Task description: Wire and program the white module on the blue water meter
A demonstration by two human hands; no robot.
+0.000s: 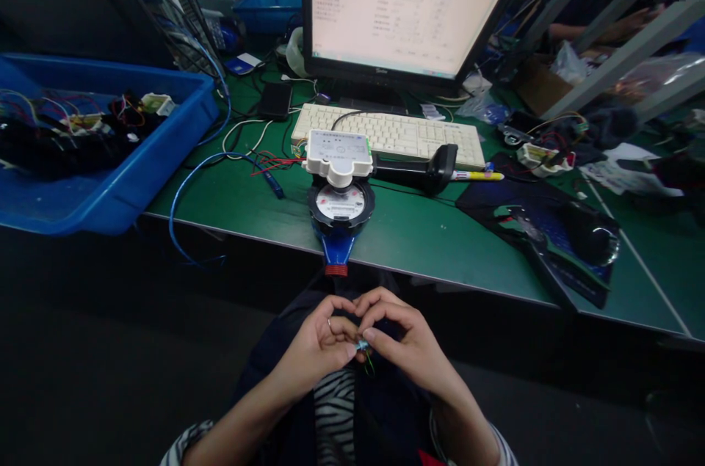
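Observation:
My left hand (324, 341) and my right hand (397, 334) meet above my lap, in front of the bench edge. Between their fingertips is a small light-blue piece (361, 345) with a thin green wire loop (369, 362) hanging from it. Both hands are closed on it; its exact kind is too small to make out. Just beyond them a water meter (340, 205) with a blue body and a red threaded end stands at the bench edge. A white module box (338, 154) with red wires rests at its back.
A blue bin (110, 209) with wired parts stands at the left. Behind the meter are a black handheld scanner (413, 174), a keyboard (385, 132) and a monitor (385, 73). A black plastic bag (543, 231) lies at the right. Part of another person (611, 29) shows at the upper right.

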